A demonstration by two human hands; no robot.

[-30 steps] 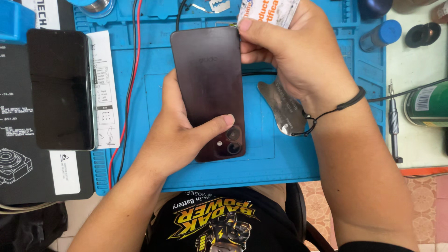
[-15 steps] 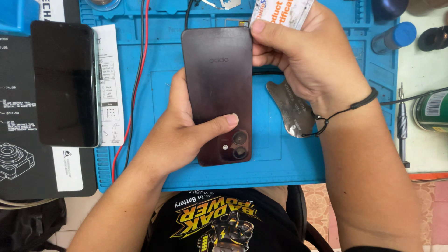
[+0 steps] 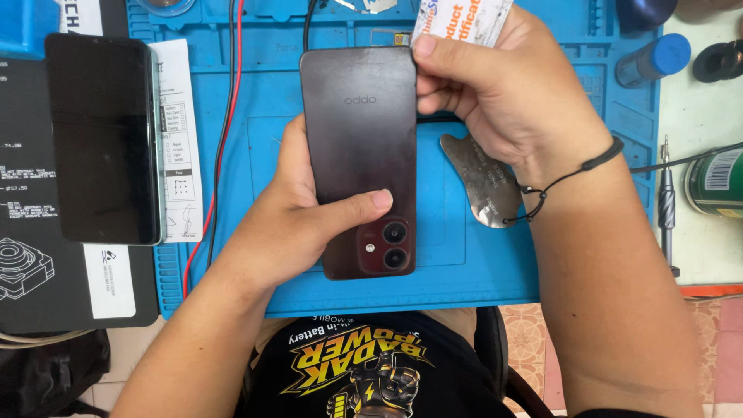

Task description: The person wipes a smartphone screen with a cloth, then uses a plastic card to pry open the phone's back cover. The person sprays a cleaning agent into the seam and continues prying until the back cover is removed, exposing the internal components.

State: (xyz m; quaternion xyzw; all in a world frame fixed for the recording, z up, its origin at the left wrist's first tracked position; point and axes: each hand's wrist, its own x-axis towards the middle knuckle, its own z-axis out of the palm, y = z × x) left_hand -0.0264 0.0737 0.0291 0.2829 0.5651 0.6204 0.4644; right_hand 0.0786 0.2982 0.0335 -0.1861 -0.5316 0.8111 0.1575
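Left hand grips a dark phone from its left side, back face up, thumb pressed across the back just above the camera block, fingers hidden beneath. Phone held over the middle of the blue mat, camera end toward the mat's near edge. Right hand pinches the phone's far right corner, thumb on top; a white card is clamped in the same fingers. A metal pry tool lies on the mat just right of the phone. Second phone, screen dark, lies at the mat's left edge.
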